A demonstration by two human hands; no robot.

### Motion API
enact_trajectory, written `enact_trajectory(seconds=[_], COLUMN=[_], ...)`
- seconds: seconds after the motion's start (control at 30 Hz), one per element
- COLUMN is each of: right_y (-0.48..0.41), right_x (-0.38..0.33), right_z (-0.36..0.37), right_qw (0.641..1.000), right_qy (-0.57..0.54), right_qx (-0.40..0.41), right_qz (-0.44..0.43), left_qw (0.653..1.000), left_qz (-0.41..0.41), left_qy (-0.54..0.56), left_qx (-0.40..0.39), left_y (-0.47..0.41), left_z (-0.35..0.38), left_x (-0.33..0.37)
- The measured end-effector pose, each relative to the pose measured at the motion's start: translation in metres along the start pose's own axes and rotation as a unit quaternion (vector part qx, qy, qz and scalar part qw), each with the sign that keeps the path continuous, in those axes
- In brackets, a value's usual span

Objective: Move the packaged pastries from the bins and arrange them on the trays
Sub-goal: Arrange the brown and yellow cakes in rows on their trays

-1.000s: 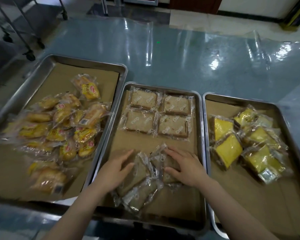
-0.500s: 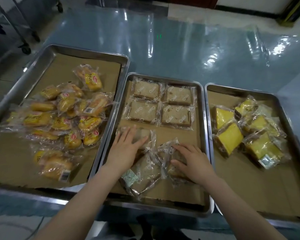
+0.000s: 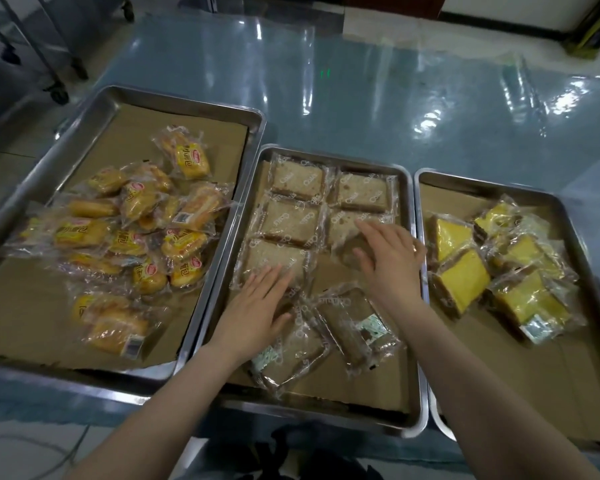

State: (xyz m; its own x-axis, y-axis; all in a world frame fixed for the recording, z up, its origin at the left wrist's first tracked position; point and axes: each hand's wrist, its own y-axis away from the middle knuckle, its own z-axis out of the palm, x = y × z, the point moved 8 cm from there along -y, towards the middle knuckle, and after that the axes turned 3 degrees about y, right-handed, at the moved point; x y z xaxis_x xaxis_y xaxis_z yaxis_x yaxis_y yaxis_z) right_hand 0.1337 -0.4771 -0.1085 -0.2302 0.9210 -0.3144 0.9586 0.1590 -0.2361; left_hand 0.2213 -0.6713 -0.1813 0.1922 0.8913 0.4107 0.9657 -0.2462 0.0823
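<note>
Three steel trays sit side by side on the shiny film-covered surface (image 3: 361,81), and the action is all in the middle tray (image 3: 333,158). Four brown cake slices (image 3: 298,178) lie squared up in two rows at its far end. The left hand (image 3: 257,310) lies flat, fingers straight, on a fifth packet (image 3: 274,258) at the left of the third row. The right hand (image 3: 392,261) is spread over a sixth packet (image 3: 349,249) on the right, fingers nearly straight, pressing down with no pinch visible. That packet sits crooked and overlaps the slice beyond it. Two loose packets (image 3: 354,323) lie skewed in the near half, waiting on the brown paper liner (image 3: 361,386). These look light and soft: sponge in thin clear film, slick and crinkly, likely to slide on the paper and to squash if squeezed. The safest hold is probably a flat palm to nudge them, or a pinch on the crimped end seal, not on the cake. In the left tray (image 3: 174,102) a heap of yellow-wrapped buns (image 3: 136,216) is unsorted. In the right tray (image 3: 482,183) the yellow cake wedges (image 3: 461,282) are jumbled too, so plenty of arranging appears to remain.
</note>
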Motion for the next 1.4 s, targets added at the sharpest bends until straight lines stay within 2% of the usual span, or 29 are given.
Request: enact_trajectory(seconds=[0.1, 0.2, 0.27, 0.37, 0.53, 0.77, 0.87, 0.9, 0.97, 1.03, 1.07, 1.17, 1.23, 1.3, 1.4], right_y=[0.001, 0.022, 0.03, 0.038, 0.069, 0.07, 0.064, 0.064, 0.067, 0.077, 0.084, 0.11, 0.122, 0.128, 0.131], right_x=[0.006, 0.012, 0.013, 0.01, 0.001, 0.004, -0.003, -0.006, -0.011, -0.008, -0.005, -0.004, -0.01, -0.018, -0.029], right_z=[0.045, 0.08, 0.086, 0.085, 0.085, 0.091, 0.091, 0.087, 0.066, 0.041, 0.035, 0.046, 0.055, 0.059, 0.059], right_qw=[0.985, 0.963, 0.961, 0.961, 0.957, 0.944, 0.941, 0.946, 0.97, 0.99, 0.993, 0.981, 0.971, 0.963, 0.964], right_qy=[0.08, 0.113, 0.118, 0.127, 0.134, 0.14, 0.116, 0.101, 0.071, 0.043, 0.028, -0.003, 0.026, 0.075, 0.104], right_qx=[-0.152, -0.241, -0.244, -0.241, -0.251, -0.287, -0.309, -0.297, -0.22, -0.125, -0.109, -0.196, -0.238, -0.257, -0.245], right_qz=[-0.009, -0.038, -0.048, -0.045, -0.057, -0.083, -0.077, -0.077, -0.07, -0.045, -0.032, -0.002, 0.015, 0.032, 0.019], left_qw=[0.996, 0.974, 0.969, 0.978, 0.99, 0.983, 0.988, 0.992, 0.997, 0.998, 0.998, 0.999, 0.999, 0.999, 0.993], left_qz=[-0.038, -0.113, -0.133, -0.136, -0.068, 0.025, 0.032, 0.031, 0.026, 0.032, 0.041, 0.048, 0.034, 0.017, 0.005], left_qy=[0.071, 0.194, 0.198, 0.096, -0.02, -0.089, -0.08, -0.071, -0.059, -0.053, -0.05, -0.018, -0.007, -0.014, -0.018], left_qx=[0.026, -0.019, -0.068, -0.122, -0.126, -0.16, -0.127, -0.099, -0.051, -0.031, -0.025, 0.002, 0.0, -0.044, -0.118], left_y=[0.016, 0.03, 0.037, 0.042, 0.046, 0.04, 0.039, 0.04, 0.043, 0.046, 0.047, 0.046, 0.041, 0.031, 0.007], left_z=[-0.006, 0.007, 0.021, 0.042, 0.051, 0.027, 0.013, 0.006, -0.006, -0.013, -0.015, -0.027, -0.036, -0.04, -0.045], left_x=[0.011, 0.019, 0.026, 0.029, 0.027, -0.004, -0.001, 0.001, 0.002, 0.004, 0.006, 0.01, 0.008, 0.002, -0.004])
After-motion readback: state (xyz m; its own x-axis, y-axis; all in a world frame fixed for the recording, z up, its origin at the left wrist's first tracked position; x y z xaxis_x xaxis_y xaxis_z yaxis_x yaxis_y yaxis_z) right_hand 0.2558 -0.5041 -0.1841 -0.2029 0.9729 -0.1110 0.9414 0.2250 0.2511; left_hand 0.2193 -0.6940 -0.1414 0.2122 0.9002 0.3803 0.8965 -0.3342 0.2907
